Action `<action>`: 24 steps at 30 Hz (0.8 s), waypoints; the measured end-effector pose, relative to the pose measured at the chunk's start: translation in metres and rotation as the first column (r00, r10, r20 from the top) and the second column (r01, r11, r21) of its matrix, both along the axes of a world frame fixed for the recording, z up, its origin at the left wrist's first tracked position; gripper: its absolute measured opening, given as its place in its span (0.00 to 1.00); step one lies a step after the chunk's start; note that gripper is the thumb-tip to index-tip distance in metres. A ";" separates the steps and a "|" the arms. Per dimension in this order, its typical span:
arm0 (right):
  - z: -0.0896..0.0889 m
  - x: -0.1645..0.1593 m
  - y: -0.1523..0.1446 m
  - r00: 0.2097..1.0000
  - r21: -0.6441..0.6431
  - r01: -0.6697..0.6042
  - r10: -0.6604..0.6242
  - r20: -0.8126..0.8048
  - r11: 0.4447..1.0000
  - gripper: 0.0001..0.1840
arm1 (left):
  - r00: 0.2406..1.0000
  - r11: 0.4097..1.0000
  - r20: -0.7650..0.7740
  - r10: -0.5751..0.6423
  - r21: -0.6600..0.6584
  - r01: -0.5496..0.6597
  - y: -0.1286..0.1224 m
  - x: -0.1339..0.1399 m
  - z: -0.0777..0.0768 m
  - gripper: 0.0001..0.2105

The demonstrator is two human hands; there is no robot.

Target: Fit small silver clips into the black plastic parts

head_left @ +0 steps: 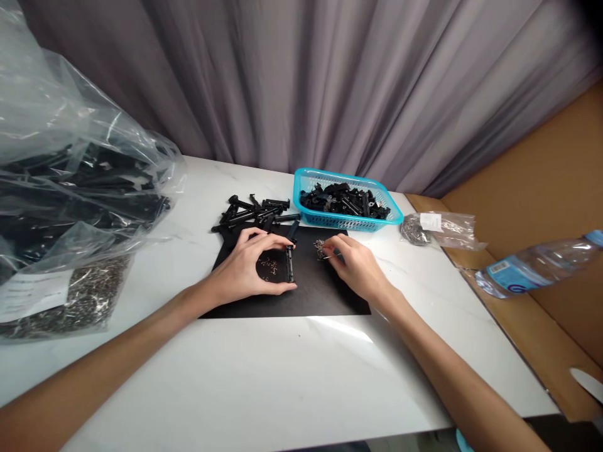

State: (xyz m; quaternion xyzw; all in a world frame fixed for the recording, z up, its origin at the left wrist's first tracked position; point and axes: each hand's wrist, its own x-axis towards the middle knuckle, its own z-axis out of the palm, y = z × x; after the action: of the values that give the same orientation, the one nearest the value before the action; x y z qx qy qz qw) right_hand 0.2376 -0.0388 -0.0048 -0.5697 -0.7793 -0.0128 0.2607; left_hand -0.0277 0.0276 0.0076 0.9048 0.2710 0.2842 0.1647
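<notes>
My left hand (249, 267) grips a slim black plastic part (289, 263) by its two ends, between thumb and fingers, over a black mat (311, 301). Small copper-coloured metal pieces (269, 263) lie on the mat behind that hand. At the mat's right side, my right hand (351, 260) has its fingertips pinched together at a little pile of small silvery metal pieces (320, 249). Whatever sits between those fingertips is too small to make out. Beyond my left hand, more black plastic parts (257, 212) lie in a loose heap.
A blue basket (348, 221) full of black parts stands at the back. Large clear bags (85, 188) of black parts and metal pieces (89, 295) take up the left. To the right are a small bag (438, 229), a plastic bottle (541, 263) and a cardboard box (541, 182).
</notes>
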 end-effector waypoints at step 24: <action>-0.001 -0.001 -0.001 0.988 0.063 -0.099 0.105 -0.113 0.993 0.12 | 0.995 0.999 -0.093 -0.047 -0.008 0.046 -0.001 0.000 -0.002 0.32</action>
State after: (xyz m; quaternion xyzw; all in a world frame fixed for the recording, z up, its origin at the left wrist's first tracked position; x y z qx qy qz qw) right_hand 0.2369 -0.0394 -0.0057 -0.5213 -0.7902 0.0116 0.3221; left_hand -0.0282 0.0263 0.0052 0.9227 0.2580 0.2370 0.1610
